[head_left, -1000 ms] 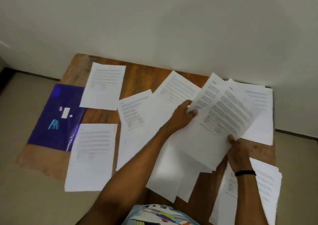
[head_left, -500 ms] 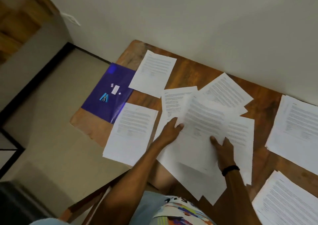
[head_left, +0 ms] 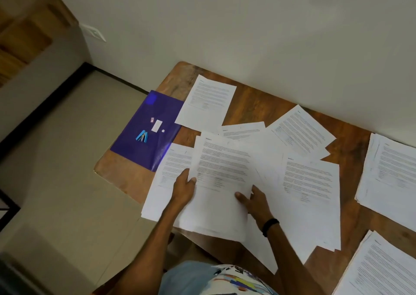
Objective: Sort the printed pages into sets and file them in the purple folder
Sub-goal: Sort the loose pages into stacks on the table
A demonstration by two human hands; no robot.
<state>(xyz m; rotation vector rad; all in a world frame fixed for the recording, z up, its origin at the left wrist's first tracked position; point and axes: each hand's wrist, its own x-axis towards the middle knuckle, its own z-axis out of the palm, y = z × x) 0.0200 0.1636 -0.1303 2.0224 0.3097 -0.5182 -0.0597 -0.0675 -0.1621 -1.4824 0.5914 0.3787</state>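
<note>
Left hand (head_left: 183, 190), right hand (head_left: 256, 201) — both grip one sheaf (head_left: 221, 170).

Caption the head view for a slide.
Sorting pages: left hand and right hand grip a sheaf over scattered sheets on the table; purple folder lies alongside.

free: table (head_left: 249, 105) far strip | blocked: pages (head_left: 310, 177) centre, right; purple folder (head_left: 144, 150) left

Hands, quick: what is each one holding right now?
Left hand: grips the left edge of the held stack of pages.
Right hand: pinches the same stack's right edge.
</note>
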